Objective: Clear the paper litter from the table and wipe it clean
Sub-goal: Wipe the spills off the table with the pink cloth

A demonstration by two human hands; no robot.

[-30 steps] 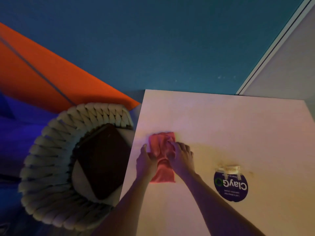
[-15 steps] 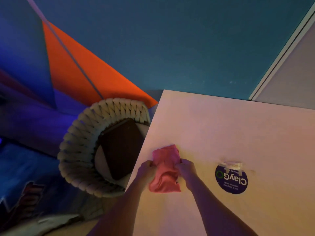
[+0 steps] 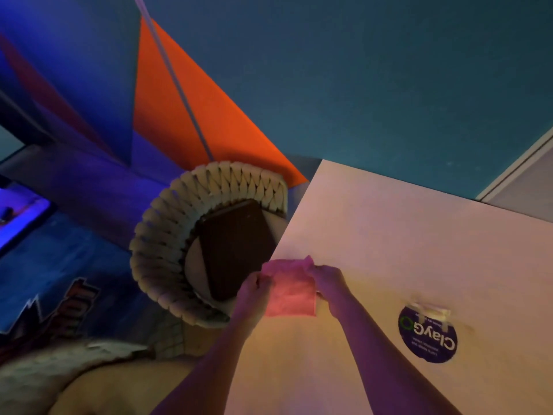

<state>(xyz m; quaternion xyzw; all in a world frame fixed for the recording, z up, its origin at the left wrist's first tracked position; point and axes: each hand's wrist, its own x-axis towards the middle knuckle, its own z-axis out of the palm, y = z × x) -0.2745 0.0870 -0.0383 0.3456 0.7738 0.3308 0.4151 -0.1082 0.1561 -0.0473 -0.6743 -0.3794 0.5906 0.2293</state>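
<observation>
Cloth (image 3: 289,295), pink, being held up over the left edge of table (image 3: 389,250), hanging as a flat sheet with top edge running left to right and long side dropping toward the viewer. Being pinched at its upper left corner by left hand (image 3: 254,290), fingers curled onto the fabric, knuckles up. Being pinched at its upper right corner by right hand (image 3: 327,278), thumb and fingers closing on the edge. Reaching forward from the bottom of the view, both forearms bare, wrists close together with only the cloth between them.

Lying on the table to the right of the hands, round dark sticker (image 3: 428,335) reading "ClayG" upside down to the viewer, with a green ring as the last letter; smaller lines under it too blurred to read. Sitting across the sticker's far edge, strip of pale tape (image 3: 431,310).

Standing just beside the table's left edge, woven chair (image 3: 167,235) carrying a dark cushion (image 3: 236,247). Lying on the floor at lower left, blue mat (image 3: 59,280) showing large letters, possibly "HOT", partly cut off.
</observation>
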